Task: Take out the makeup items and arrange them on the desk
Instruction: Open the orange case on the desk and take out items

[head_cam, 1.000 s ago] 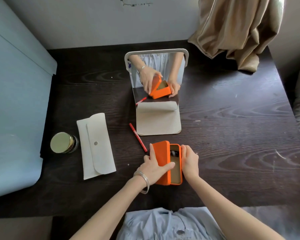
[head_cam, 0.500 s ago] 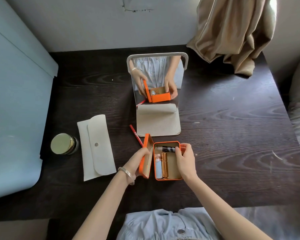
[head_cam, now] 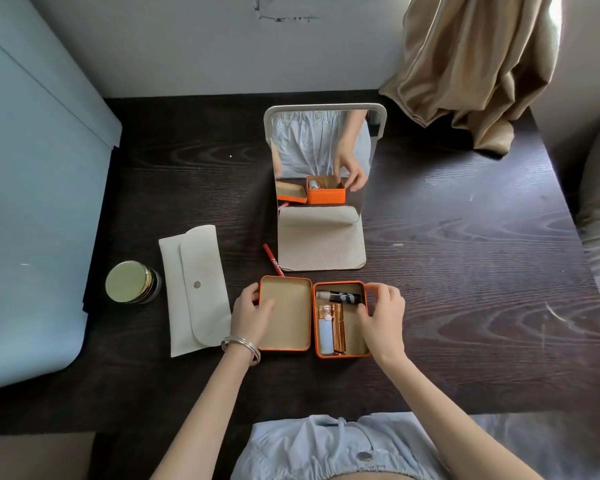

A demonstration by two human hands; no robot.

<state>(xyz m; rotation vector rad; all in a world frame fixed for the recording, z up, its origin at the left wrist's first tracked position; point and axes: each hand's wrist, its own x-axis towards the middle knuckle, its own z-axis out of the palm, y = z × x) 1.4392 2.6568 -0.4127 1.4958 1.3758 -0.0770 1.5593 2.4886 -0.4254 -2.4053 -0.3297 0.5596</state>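
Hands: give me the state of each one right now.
Left hand: open, resting on the lid.
Right hand: open, fingers on the tin rim, holding nothing.

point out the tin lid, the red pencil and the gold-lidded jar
tin lid (head_cam: 286,327), head view, bare inner face
red pencil (head_cam: 273,264), head view, mid-barrel
gold-lidded jar (head_cam: 127,281), head view, lid centre
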